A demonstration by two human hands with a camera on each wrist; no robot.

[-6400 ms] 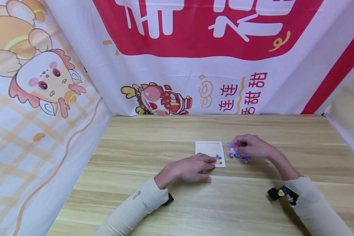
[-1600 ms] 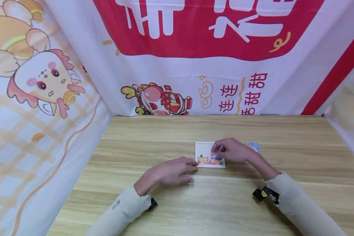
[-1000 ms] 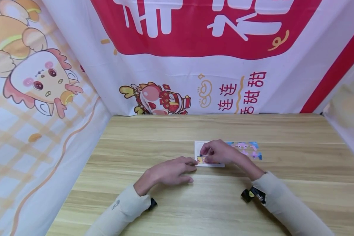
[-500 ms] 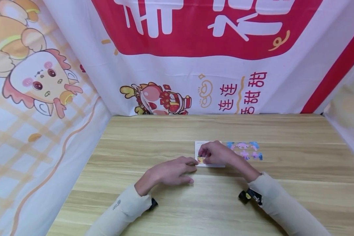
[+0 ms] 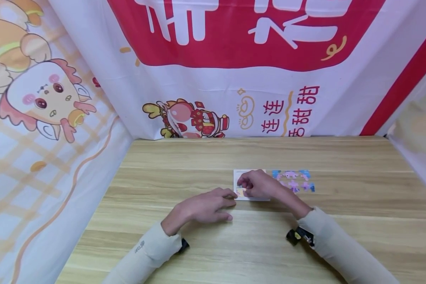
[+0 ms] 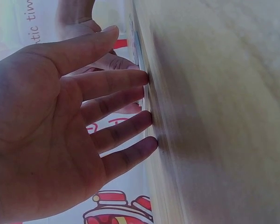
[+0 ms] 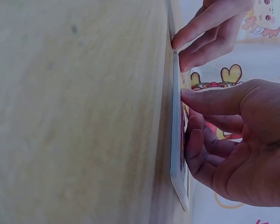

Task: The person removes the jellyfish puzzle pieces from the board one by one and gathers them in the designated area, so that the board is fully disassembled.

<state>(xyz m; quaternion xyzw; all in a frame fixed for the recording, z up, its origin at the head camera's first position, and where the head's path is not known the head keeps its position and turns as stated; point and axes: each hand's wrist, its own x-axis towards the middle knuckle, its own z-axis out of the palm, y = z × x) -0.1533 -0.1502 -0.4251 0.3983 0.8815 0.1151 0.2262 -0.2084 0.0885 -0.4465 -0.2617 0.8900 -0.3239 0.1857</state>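
Note:
A white puzzle tray (image 5: 266, 198) lies on the table, partly hidden by my right hand (image 5: 260, 184). That hand is over the tray's left half, fingers curled and thumb lowered, pinching a small puzzle piece (image 5: 240, 186) mostly covered by the fingertips. Yellow joined pieces (image 5: 241, 192) show below it along the near edge. In the right wrist view the thumb (image 7: 210, 100) and curled fingers touch down inside the raised rim (image 7: 176, 140). My left hand (image 5: 206, 206) rests with spread, fairly straight fingers, its fingertips at the tray's near left corner.
Loose pink and blue puzzle pieces (image 5: 294, 181) lie right of the tray, under and beyond the right forearm. The wooden table (image 5: 255, 244) ends at a printed cloth (image 5: 198, 86) at the back, with another cloth (image 5: 49, 157) on the left.
The right hand has moved left from the loose pieces to the tray's left side, with small shifts there lately. More pieces lie in the tray. The left hand slid left to the corner, then stayed.

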